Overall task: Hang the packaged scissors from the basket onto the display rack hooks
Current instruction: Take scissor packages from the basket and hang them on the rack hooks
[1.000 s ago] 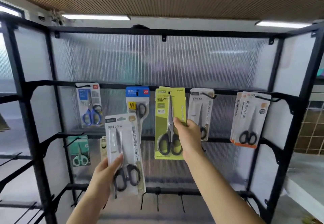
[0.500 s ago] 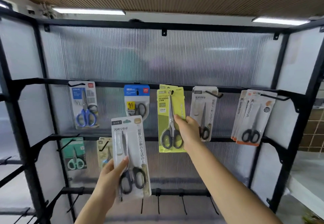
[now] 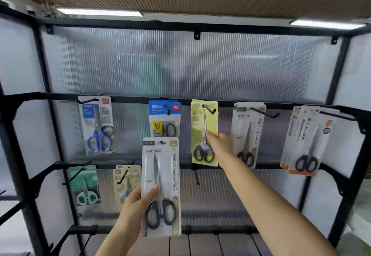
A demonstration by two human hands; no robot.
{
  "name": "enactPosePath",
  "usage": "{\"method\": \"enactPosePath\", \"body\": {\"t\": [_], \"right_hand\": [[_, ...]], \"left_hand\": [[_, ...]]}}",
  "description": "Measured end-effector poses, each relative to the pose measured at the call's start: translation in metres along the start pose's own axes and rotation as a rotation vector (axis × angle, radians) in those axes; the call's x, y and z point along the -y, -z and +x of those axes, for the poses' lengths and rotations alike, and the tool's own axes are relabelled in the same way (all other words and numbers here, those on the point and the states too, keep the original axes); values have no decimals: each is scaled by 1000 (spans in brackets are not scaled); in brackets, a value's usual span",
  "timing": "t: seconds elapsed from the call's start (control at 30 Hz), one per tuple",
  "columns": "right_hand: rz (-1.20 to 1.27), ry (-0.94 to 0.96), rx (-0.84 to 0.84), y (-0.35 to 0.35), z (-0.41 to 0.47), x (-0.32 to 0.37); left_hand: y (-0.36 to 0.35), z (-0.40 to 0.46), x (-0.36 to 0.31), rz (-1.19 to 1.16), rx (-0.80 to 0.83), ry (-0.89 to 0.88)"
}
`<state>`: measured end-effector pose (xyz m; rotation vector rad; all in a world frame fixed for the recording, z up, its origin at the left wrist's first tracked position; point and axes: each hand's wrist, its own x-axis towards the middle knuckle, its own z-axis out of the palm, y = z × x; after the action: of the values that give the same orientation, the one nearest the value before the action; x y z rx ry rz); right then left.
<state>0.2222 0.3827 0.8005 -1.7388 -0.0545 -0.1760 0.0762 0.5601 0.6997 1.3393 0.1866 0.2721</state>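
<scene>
Black display rack [image 3: 200, 103], ribbed backing. My left hand [image 3: 132, 209] grips the light, stiff white pack [image 3: 160, 185] low; right hand [image 3: 220, 147], seemingly open-fingered, touches the hung yellow pack [image 3: 203, 133].

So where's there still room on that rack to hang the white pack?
Free for the white pack: the bare hook under the yellow pack, right of the beige pack, and the bottom rail. Crowded: the top rail, every hook loaded, a stack far right.

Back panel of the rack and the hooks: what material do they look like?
Back panel: looks like translucent ribbed plastic sheet, probably polycarbonate; fine vertical flutes, with blurred light showing through. Hooks: thin rods, likely black-coated metal wire; matte, matching the rack frame.
</scene>
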Motion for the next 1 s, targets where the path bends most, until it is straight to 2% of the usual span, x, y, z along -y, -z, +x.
{"method": "enactPosePath", "body": {"t": [0.1,0.2,0.3,0.37,0.5,0.57,0.8,1.0], "right_hand": [[24,0,-8,3,2,-2],[-82,45,-23,13,-6,-4],[-178,204,-47,29,-24,-7],[-188,252,7,43,-36,-4],[-257,193,190,77,-58,5],[-267,206,221,95,-63,8],[-339,356,74,160,-70,39],[-369,454,-31,198,-57,68]], "left_hand": [[-4,3,-1,17,43,-6],[-12,2,1,-1,81,10],[-25,-3,8,-14,112,34],[-36,-7,14,13,140,50],[-71,-19,18,100,251,25],[-93,-24,15,127,310,-8],[-158,-30,-15,97,457,-72],[-178,-30,-13,156,523,-57]]}}
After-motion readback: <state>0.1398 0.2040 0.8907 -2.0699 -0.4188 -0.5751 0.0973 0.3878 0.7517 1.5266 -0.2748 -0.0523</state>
